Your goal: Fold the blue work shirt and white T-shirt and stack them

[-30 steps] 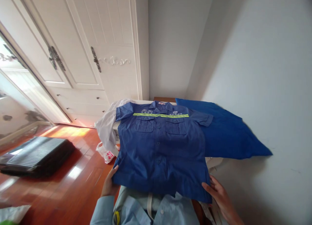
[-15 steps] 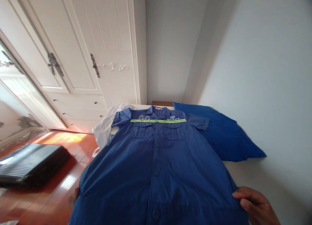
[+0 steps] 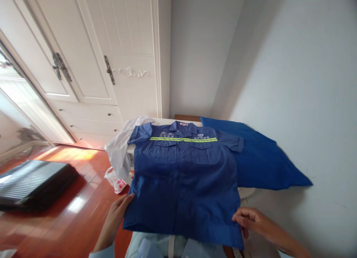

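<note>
On the bed [image 3: 248, 193], against the white wall [image 3: 292, 83], a blue work shirt [image 3: 184, 183] is laid front-up with its collar toward the far end and its hem toward the wearer of the camera. Compared with half a second ago, when the hem was lifted high and close to the camera, the shirt is now lowered and spread flat, much as it lay a second ago. Its left hem corner is pinched by the left hand [image 3: 117, 213], fingers closed on the cloth; its right hem corner is gripped by the right hand [image 3: 251, 219], fingers curled over the edge. To the shirt's right a blue pillow [image 3: 264, 161] is noted, partly overlapped by the sleeve; to its left, white cloth [image 3: 119, 150] hangs off the bed. The shake-out appears finished, with the fabric smoother.
</note>
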A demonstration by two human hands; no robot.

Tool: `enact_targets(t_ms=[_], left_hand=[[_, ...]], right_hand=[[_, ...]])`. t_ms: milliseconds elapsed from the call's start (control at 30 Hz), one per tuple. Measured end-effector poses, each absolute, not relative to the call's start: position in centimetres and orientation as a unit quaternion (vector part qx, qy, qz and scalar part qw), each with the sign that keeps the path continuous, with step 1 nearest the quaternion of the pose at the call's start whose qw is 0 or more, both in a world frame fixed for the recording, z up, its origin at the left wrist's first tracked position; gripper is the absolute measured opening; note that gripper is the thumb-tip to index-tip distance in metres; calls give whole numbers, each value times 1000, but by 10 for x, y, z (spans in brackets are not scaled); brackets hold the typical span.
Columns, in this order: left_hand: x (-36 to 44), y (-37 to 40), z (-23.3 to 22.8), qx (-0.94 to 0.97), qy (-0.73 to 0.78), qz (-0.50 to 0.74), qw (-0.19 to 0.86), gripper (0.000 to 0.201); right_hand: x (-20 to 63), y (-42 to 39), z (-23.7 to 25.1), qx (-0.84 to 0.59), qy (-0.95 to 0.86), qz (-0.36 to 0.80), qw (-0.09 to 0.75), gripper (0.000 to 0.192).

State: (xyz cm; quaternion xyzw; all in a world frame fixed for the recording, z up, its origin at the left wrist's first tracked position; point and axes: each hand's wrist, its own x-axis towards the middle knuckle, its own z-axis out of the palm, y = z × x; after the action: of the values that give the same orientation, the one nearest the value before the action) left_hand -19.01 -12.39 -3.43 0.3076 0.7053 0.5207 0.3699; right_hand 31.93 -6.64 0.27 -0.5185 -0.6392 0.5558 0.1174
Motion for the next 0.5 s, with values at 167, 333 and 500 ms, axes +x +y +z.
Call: enact_targets(t_ms=[167, 333, 500], left_hand=[[-197, -118, -51, 412, 807, 370, 204, 47], [-165, -72, 5, 432, 698, 532, 208, 56], [-111, 11, 82, 549, 586, 575, 158, 34]], right_hand=[[323, -58, -15, -524, -588, 605, 114, 88], [325, 8, 42, -544, -539, 545, 341, 64], [335, 112, 84, -661, -442, 349, 496, 38]])
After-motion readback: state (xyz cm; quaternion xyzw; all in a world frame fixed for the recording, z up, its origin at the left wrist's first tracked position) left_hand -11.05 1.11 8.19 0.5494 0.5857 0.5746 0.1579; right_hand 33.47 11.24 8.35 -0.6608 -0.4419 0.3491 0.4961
